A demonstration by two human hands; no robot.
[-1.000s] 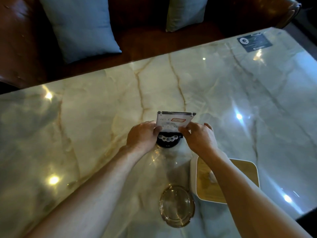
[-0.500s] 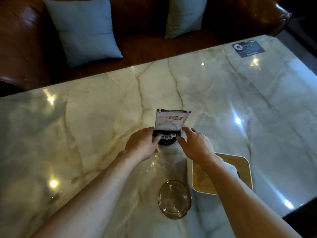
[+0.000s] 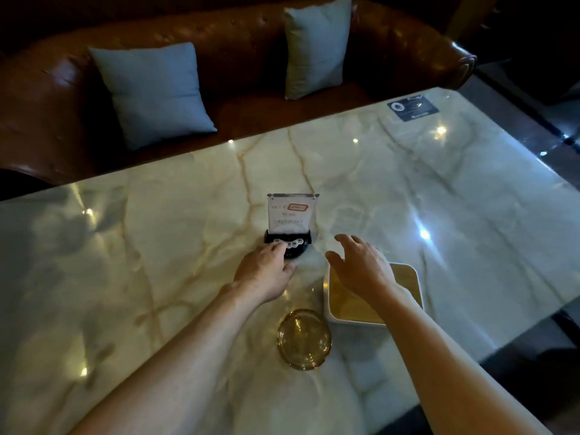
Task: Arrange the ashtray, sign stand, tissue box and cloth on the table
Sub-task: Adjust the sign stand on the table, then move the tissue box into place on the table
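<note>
The sign stand, a clear card holder on a black button base, stands upright at the middle of the marble table. My left hand still holds its base, fingertips on top and thumb at the front edge. Spread open, my right hand is off the stand and hovers over the near-left corner of the tissue box, a white box with a wooden lid. The amber glass ashtray sits near me, left of the box. No cloth is in view.
A brown leather sofa with two blue-grey cushions runs along the table's far edge. A dark card lies flat at the far right corner. The table's right edge drops to a dark floor.
My right hand has let go of the sign stand and pulled back over the tissue box. My left hand slid down from the card's side to the base. The stand now stands upright.
</note>
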